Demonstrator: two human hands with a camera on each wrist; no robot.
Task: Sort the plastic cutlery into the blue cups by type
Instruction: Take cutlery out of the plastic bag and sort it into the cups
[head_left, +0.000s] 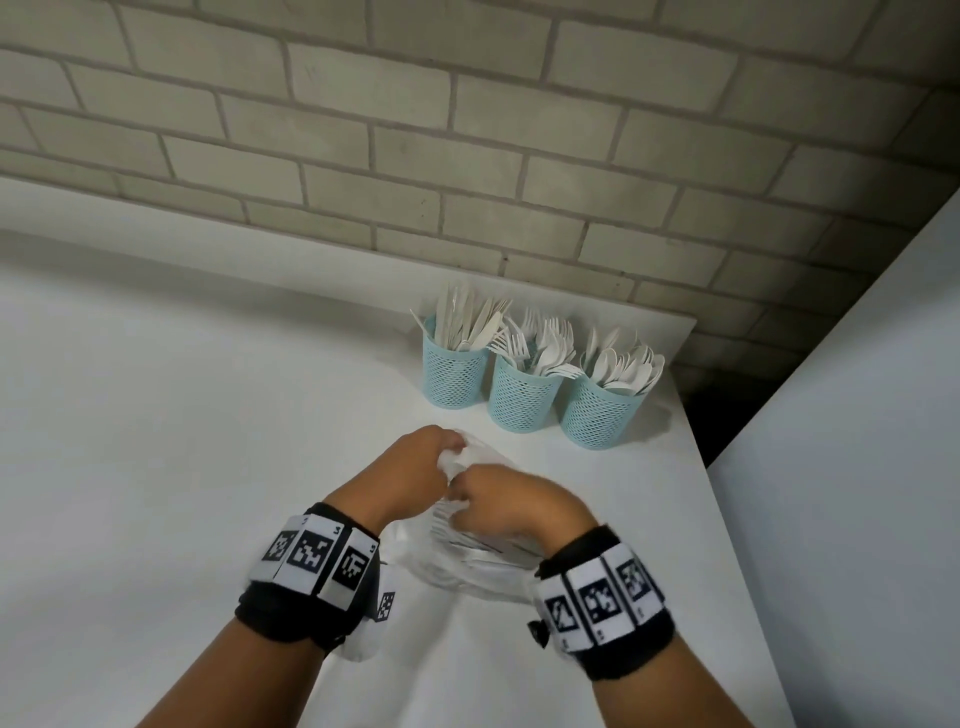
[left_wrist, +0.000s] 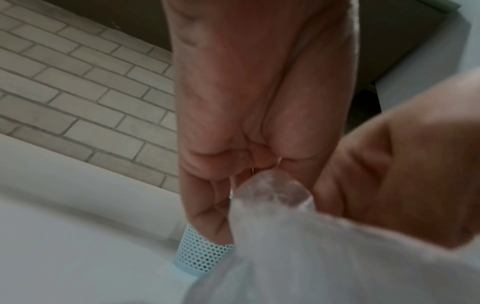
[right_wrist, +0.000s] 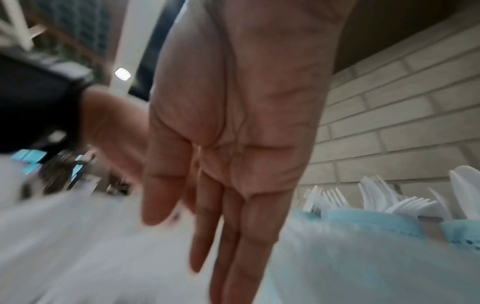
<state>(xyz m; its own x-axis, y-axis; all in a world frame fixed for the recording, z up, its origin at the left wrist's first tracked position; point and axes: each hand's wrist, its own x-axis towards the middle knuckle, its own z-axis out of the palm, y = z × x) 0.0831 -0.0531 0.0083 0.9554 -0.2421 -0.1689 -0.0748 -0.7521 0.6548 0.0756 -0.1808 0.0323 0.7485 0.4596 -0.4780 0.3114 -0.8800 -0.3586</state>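
Three blue mesh cups stand in a row by the wall: the left cup (head_left: 457, 376) holds knives, the middle cup (head_left: 524, 400) forks, the right cup (head_left: 597, 418) spoons. In front of them I hold a clear plastic bag (head_left: 467, 569) with white cutlery inside, just above the table. My left hand (head_left: 421, 462) pinches the bag's bunched top (left_wrist: 272, 191) between thumb and fingers. My right hand (head_left: 493, 499) is at the bag's mouth; in the right wrist view its fingers (right_wrist: 233, 236) stretch straight down against the blurred plastic. What sort of cutlery is in the bag is unclear.
The white table (head_left: 208, 415) runs wide to the left. Its right edge lies just past the cups, with a dark gap (head_left: 711, 410) and another white surface (head_left: 857, 493) beyond. A brick wall (head_left: 467, 156) closes the back.
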